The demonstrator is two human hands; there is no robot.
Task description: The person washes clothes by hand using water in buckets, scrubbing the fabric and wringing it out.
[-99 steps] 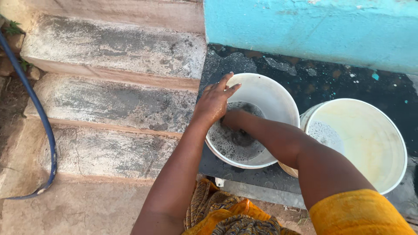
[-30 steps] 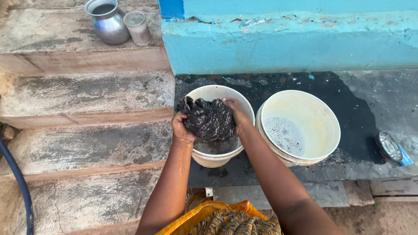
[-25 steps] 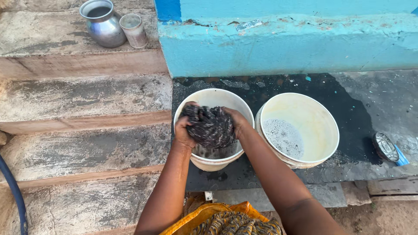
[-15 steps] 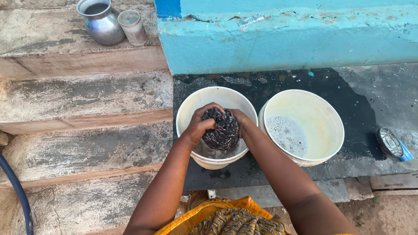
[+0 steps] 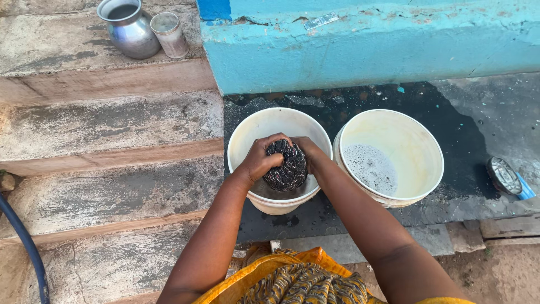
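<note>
— What worried you about that moment?

— The wad of dark speckled cloth point(image 5: 287, 165) was bunched tight between both hands over the left white bucket point(image 5: 247, 132), and it looked soaked. Squeezed at an angle, I judged it could send dirty water over the rim onto the wet dark slab point(image 5: 450, 121), or into the second bucket point(image 5: 416, 141) just beside it (that one held only a shallow pool of suds). A lean on the near rim might also have tipped the bucket, which stood close to the slab's edge.

— And where did the cloth sit in the grip?

— The left hand point(image 5: 260, 160) was curled over its left side and top, fingers pressed into it. The right hand point(image 5: 309, 155) clamped the other side, so the bundle was held between both palms, above the water and inside the rim. Up on the steps point(image 5: 112, 121) a metal pot point(image 5: 130, 27) and tumbler point(image 5: 169, 34) stood well clear.
</note>
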